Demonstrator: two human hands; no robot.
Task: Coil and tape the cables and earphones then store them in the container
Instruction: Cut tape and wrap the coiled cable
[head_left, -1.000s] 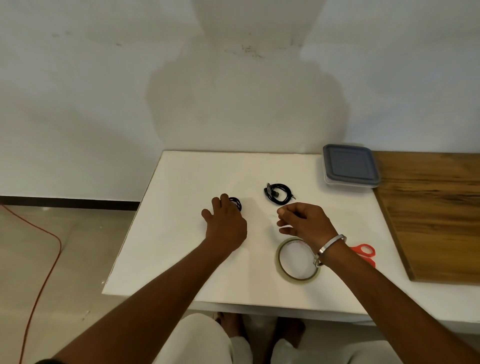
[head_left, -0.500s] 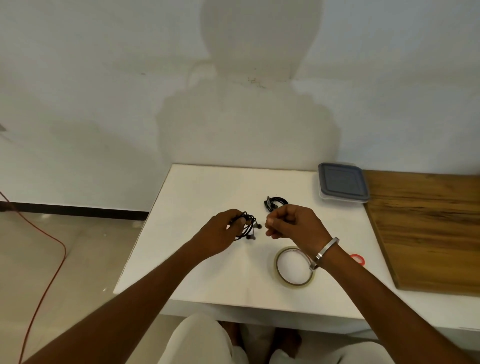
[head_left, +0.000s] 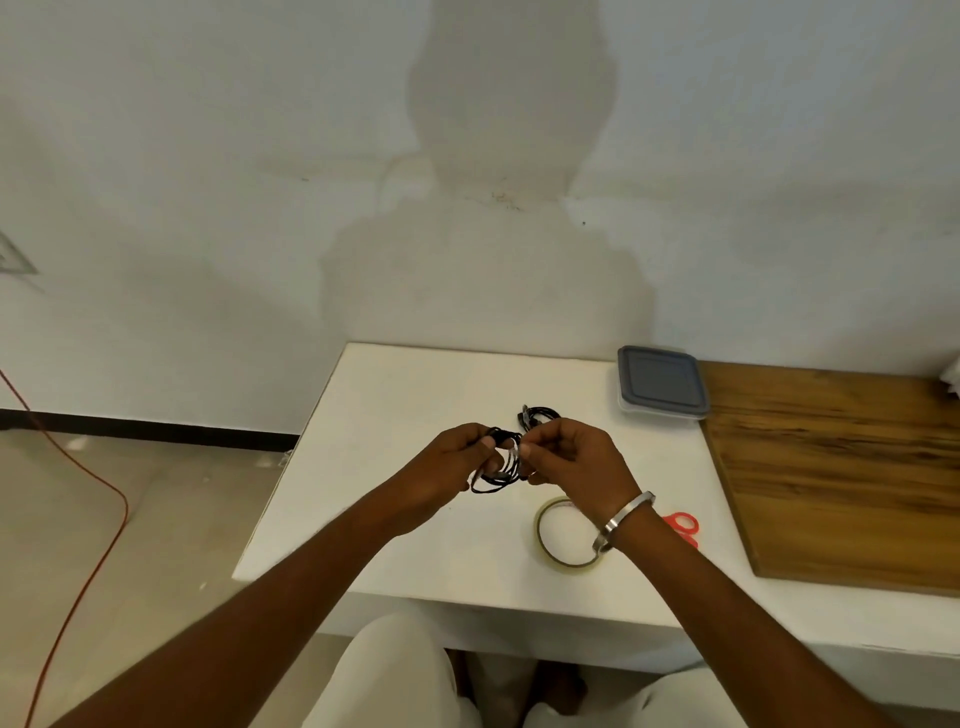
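I pinch the earphones (head_left: 498, 462) between my left hand (head_left: 452, 462) and right hand (head_left: 576, 460), not yet taped. The cable (head_left: 540, 415) waits on the table (head_left: 415, 395); the container (head_left: 662, 382) is lidded.

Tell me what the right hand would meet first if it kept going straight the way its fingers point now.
The right hand points left toward the left hand, so it would probably meet the black earphones that both hands already pinch, then the left hand's fingers. Depth is hard to judge here.
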